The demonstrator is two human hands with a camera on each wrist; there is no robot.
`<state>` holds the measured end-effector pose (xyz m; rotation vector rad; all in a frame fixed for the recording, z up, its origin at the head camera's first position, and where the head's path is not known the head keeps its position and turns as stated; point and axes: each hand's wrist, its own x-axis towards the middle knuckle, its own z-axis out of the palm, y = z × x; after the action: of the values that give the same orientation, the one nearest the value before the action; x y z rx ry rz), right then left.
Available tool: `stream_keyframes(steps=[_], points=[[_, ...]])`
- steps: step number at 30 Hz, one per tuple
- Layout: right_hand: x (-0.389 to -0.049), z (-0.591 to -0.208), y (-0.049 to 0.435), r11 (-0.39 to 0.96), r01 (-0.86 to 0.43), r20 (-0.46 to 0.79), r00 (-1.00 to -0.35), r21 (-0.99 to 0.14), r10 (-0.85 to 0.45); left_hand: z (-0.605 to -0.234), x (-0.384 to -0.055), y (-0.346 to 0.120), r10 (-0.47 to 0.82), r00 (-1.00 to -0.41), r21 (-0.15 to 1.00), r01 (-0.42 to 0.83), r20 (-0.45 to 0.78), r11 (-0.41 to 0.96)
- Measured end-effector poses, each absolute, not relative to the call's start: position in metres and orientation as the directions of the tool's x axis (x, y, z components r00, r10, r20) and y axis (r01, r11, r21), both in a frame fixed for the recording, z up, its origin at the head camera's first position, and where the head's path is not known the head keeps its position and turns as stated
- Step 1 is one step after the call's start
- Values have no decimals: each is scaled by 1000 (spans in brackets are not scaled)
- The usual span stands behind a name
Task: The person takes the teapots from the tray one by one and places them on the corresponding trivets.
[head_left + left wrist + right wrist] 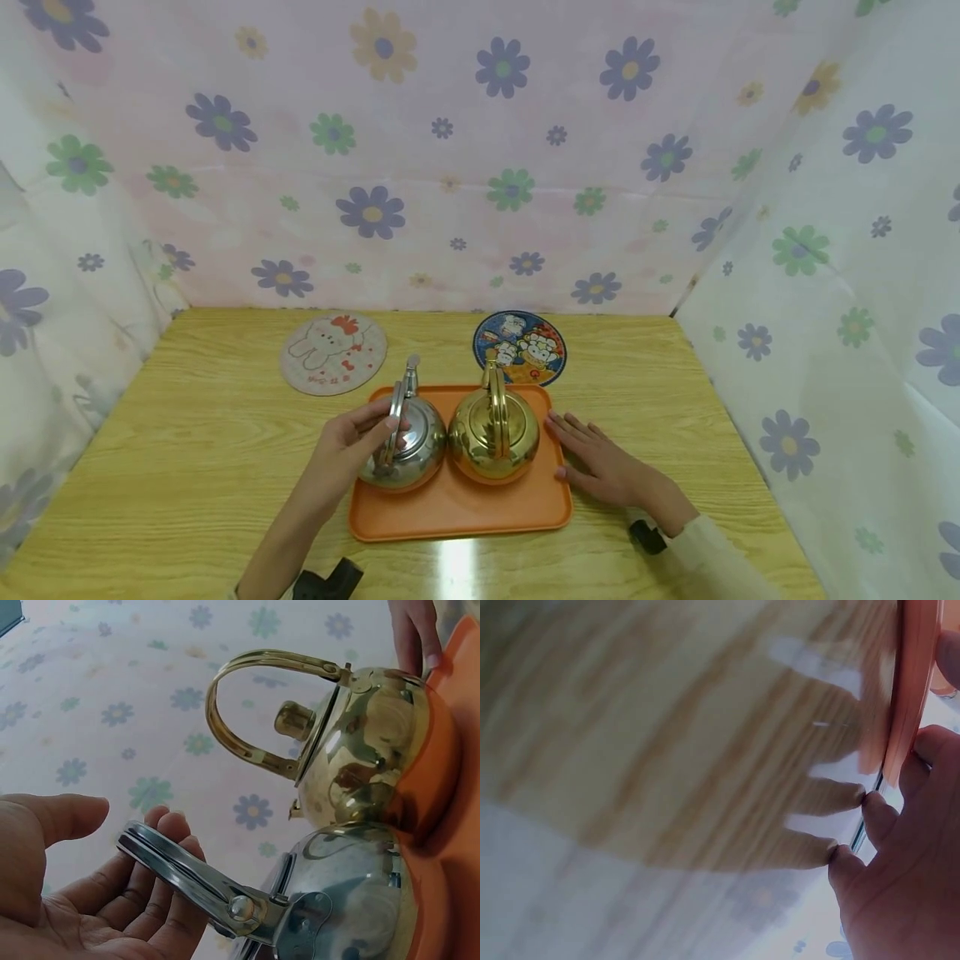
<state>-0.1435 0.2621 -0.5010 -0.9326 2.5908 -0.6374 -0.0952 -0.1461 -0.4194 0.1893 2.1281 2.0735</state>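
A silver kettle (424,457) and a gold kettle (467,429) stand side by side on an orange tray (461,512), both spouts facing the back. My left hand (347,446) is at the silver kettle's upright handle (176,862). In the left wrist view the handle passes between the thumb and the loosely bent fingers, with the thumb apart from it. On the tray's right side, my right hand (607,467) lies low with its fingers stretched out, fingertips right at the rim. The right wrist view shows that hand beside the tray edge (915,682), close over the wooden table.
Behind the silver kettle, toward the left, lies a round pink mat (330,375) with a rabbit drawing. A round blue patterned mat (551,354) is partly covered by the gold kettle's spout and the tray. Flowered curtains (450,158) enclose the table (187,433) at the back and sides.
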Motion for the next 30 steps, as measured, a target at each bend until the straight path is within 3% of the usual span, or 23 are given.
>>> stream_keyframes(steps=[14,30], points=[[-150,-501,265,679,-519,-149,-727,-520,-670,-420,-99,-140,205,-978,999,27,30,-18],[-148,-501,263,666,-510,-152,-721,-544,-676,-418,-94,-133,47,-997,998,-63,-63,-5]])
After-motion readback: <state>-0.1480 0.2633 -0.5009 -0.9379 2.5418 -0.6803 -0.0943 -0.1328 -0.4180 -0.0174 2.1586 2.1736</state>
